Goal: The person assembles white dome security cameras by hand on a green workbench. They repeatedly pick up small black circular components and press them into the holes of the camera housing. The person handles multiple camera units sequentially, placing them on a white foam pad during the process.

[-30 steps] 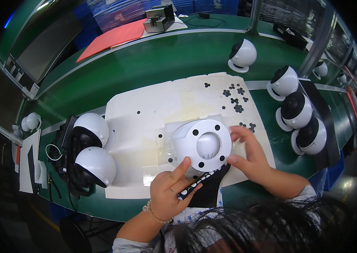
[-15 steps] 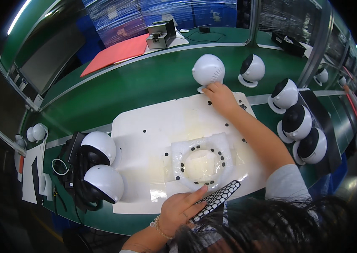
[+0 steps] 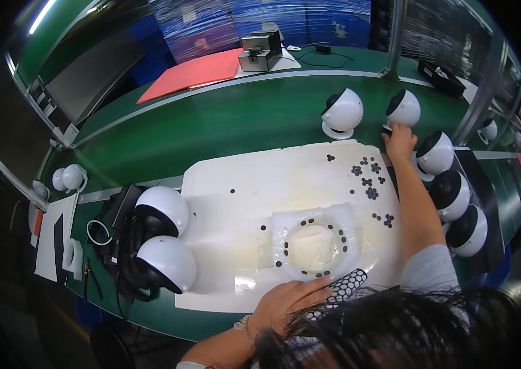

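At the back right of the bench, my right hand (image 3: 402,140) has its fingers closed on the base of a round white device (image 3: 405,109) with a black front. To its left stands a similar device (image 3: 344,113) on its round foot. My left hand (image 3: 291,302) lies at the front edge of the white board (image 3: 223,234), fingers stretched out over a black strip with white hexagons (image 3: 347,285). Its fingertips are beside a translucent foam block (image 3: 282,218) with a round recess and black dots around it. Hair hides part of the strip and the left wrist.
Several more round devices (image 3: 451,195) stand at the right on a black mat. Two larger white-and-black ones (image 3: 167,263) sit at the left by black cables. Small black pads (image 3: 371,193) lie on the board. Pliers (image 3: 92,280) and a red sheet (image 3: 193,75) are further off.
My right hand has left the left-hand device at the back and moved right to the other one. The left-hand device now shows its black front turned left. The view has shifted slightly.
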The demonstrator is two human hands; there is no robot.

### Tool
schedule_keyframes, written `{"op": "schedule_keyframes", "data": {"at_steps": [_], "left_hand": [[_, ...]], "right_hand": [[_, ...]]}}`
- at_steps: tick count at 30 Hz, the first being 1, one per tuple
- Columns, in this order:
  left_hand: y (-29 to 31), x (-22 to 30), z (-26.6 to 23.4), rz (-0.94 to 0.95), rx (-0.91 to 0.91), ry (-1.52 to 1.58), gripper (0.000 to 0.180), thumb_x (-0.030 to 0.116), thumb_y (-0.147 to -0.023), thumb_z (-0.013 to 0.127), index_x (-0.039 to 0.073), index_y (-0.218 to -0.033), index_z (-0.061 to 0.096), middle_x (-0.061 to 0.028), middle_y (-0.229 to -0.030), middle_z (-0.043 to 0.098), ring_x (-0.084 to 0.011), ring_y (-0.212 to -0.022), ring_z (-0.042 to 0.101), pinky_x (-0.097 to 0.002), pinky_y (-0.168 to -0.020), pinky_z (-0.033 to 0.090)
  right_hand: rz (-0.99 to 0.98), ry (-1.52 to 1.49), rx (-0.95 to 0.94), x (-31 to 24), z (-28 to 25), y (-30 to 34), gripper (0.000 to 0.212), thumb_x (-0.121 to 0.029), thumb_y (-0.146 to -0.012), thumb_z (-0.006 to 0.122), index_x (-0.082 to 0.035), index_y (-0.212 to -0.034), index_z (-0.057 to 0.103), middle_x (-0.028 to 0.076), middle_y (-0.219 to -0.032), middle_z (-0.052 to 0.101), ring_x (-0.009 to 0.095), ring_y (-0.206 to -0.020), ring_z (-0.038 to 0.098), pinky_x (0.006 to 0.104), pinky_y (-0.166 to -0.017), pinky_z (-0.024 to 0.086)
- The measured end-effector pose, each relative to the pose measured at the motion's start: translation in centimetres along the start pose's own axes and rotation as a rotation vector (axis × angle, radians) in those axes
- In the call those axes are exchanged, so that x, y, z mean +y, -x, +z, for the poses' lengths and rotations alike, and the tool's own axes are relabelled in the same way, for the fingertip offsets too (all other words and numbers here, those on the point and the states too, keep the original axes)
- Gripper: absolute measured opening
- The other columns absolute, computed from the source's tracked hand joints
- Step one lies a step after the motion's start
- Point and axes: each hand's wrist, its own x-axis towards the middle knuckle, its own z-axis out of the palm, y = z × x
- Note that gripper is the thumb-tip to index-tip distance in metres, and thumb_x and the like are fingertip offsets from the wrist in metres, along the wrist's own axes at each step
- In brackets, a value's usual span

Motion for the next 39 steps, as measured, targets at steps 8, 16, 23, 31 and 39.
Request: {"op": "schedule_keyframes", "data": {"at_steps": [8,16,23,31,39], "left_hand": [[0.3,-0.6,0.5,0.214,0.070,0.097,0.048,0.015,-0.066,0.061,0.005,-0.112,0.055,-0.0076,-0.106,0.060,-0.0240,-0.080,0.058,-0.0317,-0.069,0.046],[0.3,1.1,-0.9,0.071,0.100,0.268,0.033,0.004,-0.066,0.063,0.004,-0.098,0.063,-0.0097,-0.090,0.064,-0.0246,-0.074,0.059,-0.0309,-0.067,0.046],[0.0,1.9,-0.7,-0.104,0.280,0.293,0.027,-0.002,-0.065,0.068,0.002,-0.091,0.065,-0.0107,-0.080,0.064,-0.0225,-0.069,0.060,-0.0286,-0.063,0.046],[0.4,1.8,-0.4,-0.236,0.412,0.434,0.022,-0.005,-0.065,0.069,-0.001,-0.087,0.065,-0.0106,-0.073,0.062,-0.0182,-0.064,0.057,-0.0257,-0.060,0.044],[0.4,1.1,-0.4,-0.095,0.401,0.146,0.029,-0.008,-0.057,0.070,0.000,-0.085,0.066,-0.0098,-0.075,0.065,-0.0202,-0.063,0.058,-0.0275,-0.058,0.045]], "right_hand": [[-0.018,-1.025,-0.187,-3.7,-13.1,6.2,0.022,-0.016,-0.083,0.058,-0.003,-0.101,0.057,0.005,-0.082,0.059,0.011,-0.062,0.051,0.0210,-0.056,0.040],[-0.009,-1.614,-0.706,-8.5,-20.8,12.7,0.028,-0.012,-0.083,0.058,-0.003,-0.109,0.053,-0.001,-0.083,0.056,0.003,-0.062,0.046,0.0166,-0.056,0.038],[-0.146,-1.439,-0.740,-8.9,-18.5,15.2,0.029,-0.019,-0.083,0.058,-0.002,-0.107,0.054,0.007,-0.090,0.059,0.012,-0.077,0.055,0.0273,-0.070,0.043],[-0.948,-1.241,-0.249,-4.9,-20.7,18.4,0.044,-0.018,-0.067,0.074,-0.010,-0.106,0.054,0.003,-0.084,0.058,0.020,-0.084,0.053,0.0339,-0.078,0.036],[-0.845,-1.227,-0.498,-4.9,-22.0,17.1,0.027,-0.016,-0.068,0.072,-0.012,-0.092,0.061,-0.001,-0.086,0.059,0.019,-0.085,0.053,0.0328,-0.077,0.035]]}}
